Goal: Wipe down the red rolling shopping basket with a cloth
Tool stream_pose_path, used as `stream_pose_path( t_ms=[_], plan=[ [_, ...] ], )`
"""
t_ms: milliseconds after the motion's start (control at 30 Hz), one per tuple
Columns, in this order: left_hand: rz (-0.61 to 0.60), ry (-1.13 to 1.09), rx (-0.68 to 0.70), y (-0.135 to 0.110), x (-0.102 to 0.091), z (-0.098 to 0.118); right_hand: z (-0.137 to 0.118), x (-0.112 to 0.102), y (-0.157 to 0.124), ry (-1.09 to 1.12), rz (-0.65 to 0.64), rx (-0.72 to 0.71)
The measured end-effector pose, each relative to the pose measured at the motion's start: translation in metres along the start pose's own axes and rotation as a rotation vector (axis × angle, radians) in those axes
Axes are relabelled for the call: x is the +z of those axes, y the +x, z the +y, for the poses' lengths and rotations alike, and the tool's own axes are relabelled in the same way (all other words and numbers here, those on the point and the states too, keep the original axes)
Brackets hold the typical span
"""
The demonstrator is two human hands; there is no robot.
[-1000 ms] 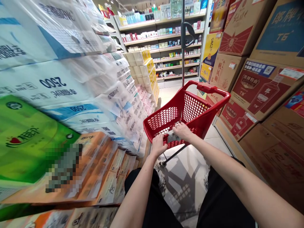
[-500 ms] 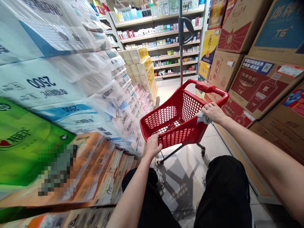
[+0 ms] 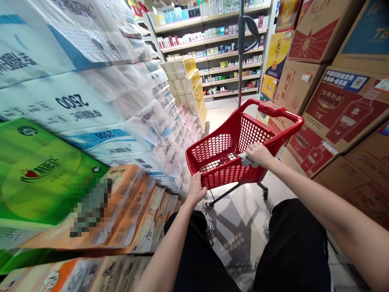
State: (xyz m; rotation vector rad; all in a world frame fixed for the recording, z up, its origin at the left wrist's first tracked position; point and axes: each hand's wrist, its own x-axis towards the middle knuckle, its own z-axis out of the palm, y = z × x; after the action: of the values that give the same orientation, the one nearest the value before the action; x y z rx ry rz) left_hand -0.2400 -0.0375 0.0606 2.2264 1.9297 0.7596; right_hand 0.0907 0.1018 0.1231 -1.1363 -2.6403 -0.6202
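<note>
A red plastic shopping cart [image 3: 221,176] with perforated basket walls stands on the floor before my knees, its handle toward the upper right. My left hand [image 3: 197,188] is closed on the basket's front left corner, fingers over the rim. A crumpled greyish-white cloth [image 3: 247,160] is held in my right hand [image 3: 259,154] against the top edge of the basket's near side. That hand's fingertips point into the basket. The bottom of the basket shows through between the walls, partly hidden by the near side.
Stacked tissue packs [image 3: 91,109] line the left side, with green packs [image 3: 45,170] nearest. Cardboard cartons [image 3: 340,105] are piled along the right. A grey pole [image 3: 240,73] rises behind the cart, and shelves [image 3: 209,40] of small boxed goods stand at the back.
My right hand has slid with the cloth along the basket's near rim, away from the handle end toward the left. My left hand keeps its hold on the corner. The view has shifted slightly.
</note>
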Motion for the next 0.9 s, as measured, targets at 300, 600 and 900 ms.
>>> stream_pose_path(
  t_ms=[300,600,900],
  plan=[
    [0.024,-0.036,-0.023,-0.002,0.001,0.001,-0.107,0.002,0.045,0.195,-0.103,0.017],
    [0.048,-0.048,0.025,-0.007,0.000,-0.003,-0.140,0.001,0.054,0.249,-0.079,0.033],
    [0.035,0.025,0.001,-0.005,0.000,-0.003,0.007,-0.007,-0.012,0.006,0.040,0.094]
  ],
)
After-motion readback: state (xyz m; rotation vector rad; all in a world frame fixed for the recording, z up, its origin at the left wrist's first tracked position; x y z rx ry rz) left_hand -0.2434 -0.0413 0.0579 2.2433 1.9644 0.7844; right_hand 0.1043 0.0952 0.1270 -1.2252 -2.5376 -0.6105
